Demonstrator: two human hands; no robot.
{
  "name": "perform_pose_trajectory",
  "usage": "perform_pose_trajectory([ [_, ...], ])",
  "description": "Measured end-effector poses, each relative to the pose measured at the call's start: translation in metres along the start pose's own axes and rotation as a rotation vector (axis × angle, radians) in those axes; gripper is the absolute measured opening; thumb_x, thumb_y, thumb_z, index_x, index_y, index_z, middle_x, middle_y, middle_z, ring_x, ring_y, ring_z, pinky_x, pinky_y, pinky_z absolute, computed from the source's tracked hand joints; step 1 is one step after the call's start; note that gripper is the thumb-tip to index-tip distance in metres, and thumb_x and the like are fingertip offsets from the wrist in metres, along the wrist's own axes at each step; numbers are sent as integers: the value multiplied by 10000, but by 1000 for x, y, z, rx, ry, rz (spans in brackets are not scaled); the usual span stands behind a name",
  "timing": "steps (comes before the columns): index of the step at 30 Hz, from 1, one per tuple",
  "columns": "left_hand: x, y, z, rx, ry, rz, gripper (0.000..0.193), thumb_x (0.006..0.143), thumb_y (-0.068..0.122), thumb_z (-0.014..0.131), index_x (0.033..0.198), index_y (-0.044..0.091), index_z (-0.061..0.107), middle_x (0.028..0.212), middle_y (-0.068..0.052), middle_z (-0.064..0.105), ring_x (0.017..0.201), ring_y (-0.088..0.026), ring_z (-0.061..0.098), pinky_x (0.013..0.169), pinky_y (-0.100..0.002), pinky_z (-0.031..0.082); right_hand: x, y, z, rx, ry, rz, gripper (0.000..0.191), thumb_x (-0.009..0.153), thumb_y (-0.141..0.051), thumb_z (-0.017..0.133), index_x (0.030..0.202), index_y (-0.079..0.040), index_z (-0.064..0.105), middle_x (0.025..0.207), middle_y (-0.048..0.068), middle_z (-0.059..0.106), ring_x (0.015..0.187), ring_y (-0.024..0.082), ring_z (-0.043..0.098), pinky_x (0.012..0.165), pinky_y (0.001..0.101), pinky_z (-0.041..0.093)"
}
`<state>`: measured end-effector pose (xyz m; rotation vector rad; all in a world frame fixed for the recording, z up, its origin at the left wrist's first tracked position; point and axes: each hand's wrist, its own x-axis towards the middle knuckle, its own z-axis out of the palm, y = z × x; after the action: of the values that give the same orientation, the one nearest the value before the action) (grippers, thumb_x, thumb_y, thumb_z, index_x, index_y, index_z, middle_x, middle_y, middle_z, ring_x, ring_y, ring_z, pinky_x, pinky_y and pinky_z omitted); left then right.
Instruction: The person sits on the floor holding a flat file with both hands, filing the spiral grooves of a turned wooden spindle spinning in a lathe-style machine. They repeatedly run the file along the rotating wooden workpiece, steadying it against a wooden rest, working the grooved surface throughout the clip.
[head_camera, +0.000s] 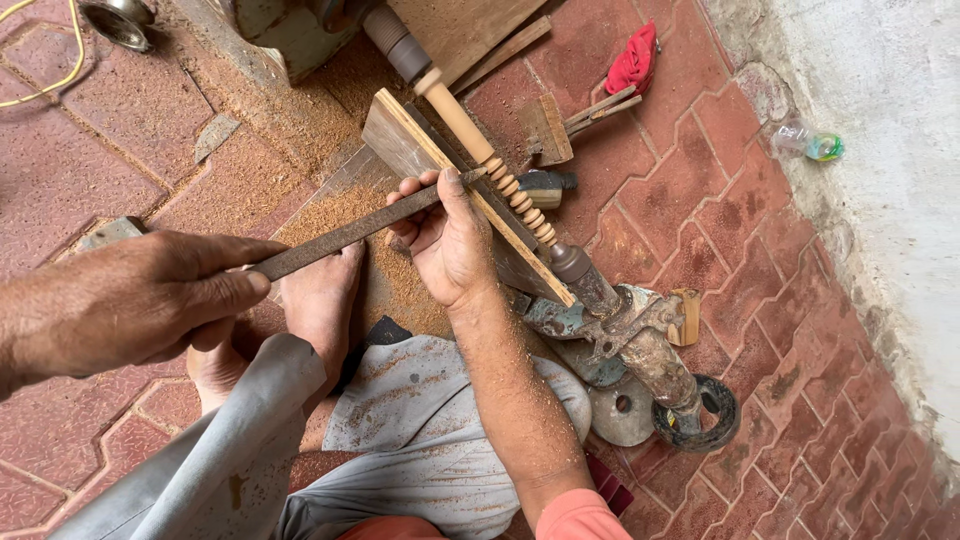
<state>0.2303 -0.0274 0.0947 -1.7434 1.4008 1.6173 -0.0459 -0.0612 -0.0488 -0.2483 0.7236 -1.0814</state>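
Observation:
A long dark metal turning tool (345, 234) runs from my left hand (130, 300), which grips its near end, to my right hand (450, 240), which pinches it near the tip. The tip meets a pale wooden spindle (490, 160) with several beads cut into it. The spindle is mounted on a floor lathe, between a dark chuck (395, 42) at the top and a metal tailstock (610, 305) lower right. A wooden board (405, 140) lies under the tool as a rest. My bare feet (320, 300) sit beside the sawdust.
Sawdust (300, 110) covers the red paved floor (720, 200). A red cloth (633, 60) and a small brush (545, 188) lie beyond the lathe. A plastic bottle (808, 143) lies by the white wall. A metal ring (710, 415) and a disc (622, 408) rest near the tailstock.

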Motion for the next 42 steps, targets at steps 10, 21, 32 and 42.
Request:
perform_pose_trajectory([
  [10,177,24,148,5,861,176,474,1124,402,370,1241,54,670,1290,-179,694,1299,-393,546,1109,-447,386,4,1,5,22,21,-4,307,1079,-364,611,1109,-59,610,1084,118,684,1035,262,701,913,413,629],
  [21,211,2,172,239,834,178,420,1105,325,330,1241,86,648,1240,-182,704,1216,-401,605,1039,-460,437,9,3,11,65,8,-16,311,1080,-365,609,1101,-55,608,1087,126,690,1038,272,703,925,416,629],
  [32,217,0,171,226,872,202,460,1092,345,305,1210,73,657,1228,-191,700,1204,-410,601,1024,-464,432,11,8,7,76,20,-31,302,1072,-360,619,1090,-59,612,1072,121,691,1019,275,706,906,415,631],
  [42,204,5,167,231,840,180,382,1102,306,340,1183,87,643,1180,-180,709,1173,-387,621,1020,-452,447,12,9,5,72,22,-38,300,1074,-361,624,1087,-62,608,1058,117,686,1013,274,705,900,416,633],
])
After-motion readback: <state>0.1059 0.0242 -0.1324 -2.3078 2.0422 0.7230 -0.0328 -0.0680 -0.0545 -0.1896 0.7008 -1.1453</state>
